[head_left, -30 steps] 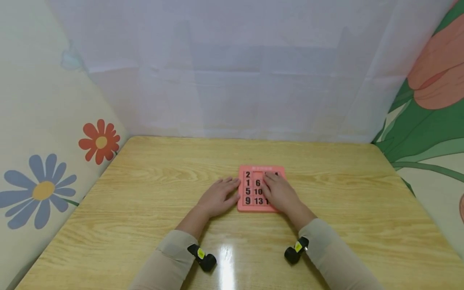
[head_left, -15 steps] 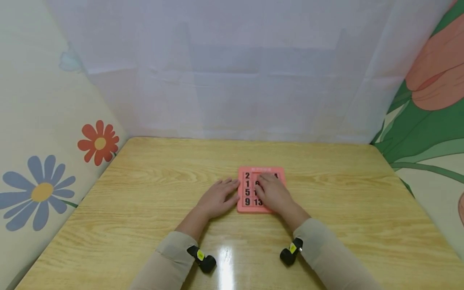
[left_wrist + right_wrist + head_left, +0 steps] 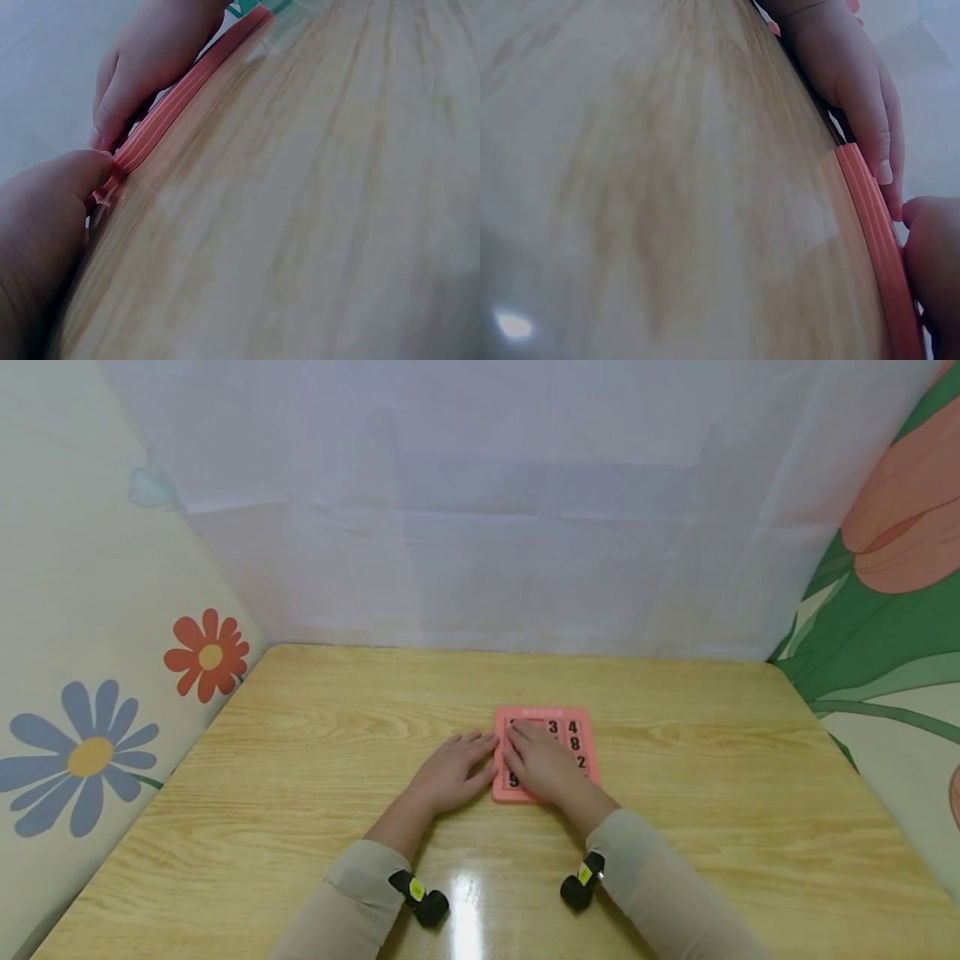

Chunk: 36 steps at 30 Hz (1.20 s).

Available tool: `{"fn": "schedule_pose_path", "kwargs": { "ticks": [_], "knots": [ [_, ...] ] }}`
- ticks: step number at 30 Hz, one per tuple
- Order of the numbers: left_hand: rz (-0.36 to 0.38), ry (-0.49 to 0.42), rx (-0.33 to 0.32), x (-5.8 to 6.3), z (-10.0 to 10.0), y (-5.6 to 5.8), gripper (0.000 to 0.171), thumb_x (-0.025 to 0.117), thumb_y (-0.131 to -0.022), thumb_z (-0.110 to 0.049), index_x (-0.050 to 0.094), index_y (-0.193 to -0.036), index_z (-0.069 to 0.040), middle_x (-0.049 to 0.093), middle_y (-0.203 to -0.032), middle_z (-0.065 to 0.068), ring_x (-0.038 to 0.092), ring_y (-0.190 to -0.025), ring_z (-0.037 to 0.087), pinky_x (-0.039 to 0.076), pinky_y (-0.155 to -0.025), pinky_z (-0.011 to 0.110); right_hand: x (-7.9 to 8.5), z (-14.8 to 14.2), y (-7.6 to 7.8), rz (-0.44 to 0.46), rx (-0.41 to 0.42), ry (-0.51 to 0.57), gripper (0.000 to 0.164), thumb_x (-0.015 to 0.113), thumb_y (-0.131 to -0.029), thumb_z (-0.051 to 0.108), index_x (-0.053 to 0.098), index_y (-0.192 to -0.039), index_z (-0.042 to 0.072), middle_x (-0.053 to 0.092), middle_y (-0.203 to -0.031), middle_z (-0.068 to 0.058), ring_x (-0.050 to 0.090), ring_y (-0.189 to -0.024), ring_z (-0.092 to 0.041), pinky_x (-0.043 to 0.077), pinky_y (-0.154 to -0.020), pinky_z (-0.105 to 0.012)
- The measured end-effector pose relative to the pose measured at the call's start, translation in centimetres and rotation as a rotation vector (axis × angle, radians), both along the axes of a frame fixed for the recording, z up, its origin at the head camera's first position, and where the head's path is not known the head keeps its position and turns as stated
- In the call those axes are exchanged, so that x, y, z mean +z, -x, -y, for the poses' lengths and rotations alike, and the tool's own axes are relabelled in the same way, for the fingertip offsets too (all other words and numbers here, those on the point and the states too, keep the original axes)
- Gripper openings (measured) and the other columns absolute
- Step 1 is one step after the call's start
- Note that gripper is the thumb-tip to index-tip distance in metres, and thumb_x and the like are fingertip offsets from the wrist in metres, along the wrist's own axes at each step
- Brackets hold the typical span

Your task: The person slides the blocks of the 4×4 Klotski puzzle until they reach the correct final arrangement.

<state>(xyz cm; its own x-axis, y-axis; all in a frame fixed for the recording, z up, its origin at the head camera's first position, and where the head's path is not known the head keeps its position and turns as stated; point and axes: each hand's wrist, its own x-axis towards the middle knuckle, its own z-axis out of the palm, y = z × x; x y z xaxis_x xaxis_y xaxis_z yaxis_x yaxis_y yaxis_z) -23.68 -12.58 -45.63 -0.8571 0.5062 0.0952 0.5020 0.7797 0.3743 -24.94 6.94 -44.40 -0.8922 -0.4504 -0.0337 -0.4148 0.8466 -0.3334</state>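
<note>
A pink number slide puzzle (image 3: 591,752) lies flat on the table. Its 3, 4 and 8 show at the right, a 9 at the lower left. My right hand (image 3: 546,766) lies across it, fingertips on the tiles of the upper left part, hiding the middle. My left hand (image 3: 450,774) rests on the table with straight fingers, fingertips and thumb against the puzzle's left edge. In the left wrist view the left thumb touches the corner of the pink frame (image 3: 172,105). From the right wrist, the frame's side (image 3: 877,232) runs under the right hand (image 3: 937,255).
The wood-grain table (image 3: 300,718) stretches out on all sides of the puzzle. A white sheet (image 3: 480,568) hangs behind its far edge. Flower-printed walls stand left and right. Each sleeve carries a black wrist camera (image 3: 427,906).
My right hand has slid left across the puzzle, uncovering the 3, 4 and 8 and covering tiles of the left columns. The left hand has stayed at the puzzle's edge.
</note>
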Motion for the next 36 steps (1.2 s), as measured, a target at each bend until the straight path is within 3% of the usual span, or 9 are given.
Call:
{"fn": "schedule_pose_path", "kwargs": {
  "ticks": [27,36],
  "knots": [
    [0.009,0.02,0.012,0.1,-0.2,0.1,0.057,0.047,-0.101,-0.041,0.041,-0.149,-0.01,0.043,-0.154,0.005,0.034,-0.146,0.028,0.021,-0.125,0.046,-0.1,-2.1,0.0,0.024,-0.042,0.025,0.054,0.034,-0.106,0.038,0.036,-0.152,0.01,0.032,-0.16,-0.006,0.027,-0.15,-0.024,0.022,-0.125,-0.041],
    [-0.008,0.014,0.003,0.1,-0.2,0.2,0.057,0.048,-0.101,-0.04,0.043,-0.148,-0.009,0.045,-0.152,0.007,0.036,-0.145,0.03,0.023,-0.124,0.047,-0.3,-2.8,0.0,-0.022,-0.037,0.002,0.053,0.035,-0.106,0.037,0.038,-0.151,0.01,0.035,-0.159,-0.007,0.03,-0.149,-0.025,0.023,-0.125,-0.041]
  ]
}}
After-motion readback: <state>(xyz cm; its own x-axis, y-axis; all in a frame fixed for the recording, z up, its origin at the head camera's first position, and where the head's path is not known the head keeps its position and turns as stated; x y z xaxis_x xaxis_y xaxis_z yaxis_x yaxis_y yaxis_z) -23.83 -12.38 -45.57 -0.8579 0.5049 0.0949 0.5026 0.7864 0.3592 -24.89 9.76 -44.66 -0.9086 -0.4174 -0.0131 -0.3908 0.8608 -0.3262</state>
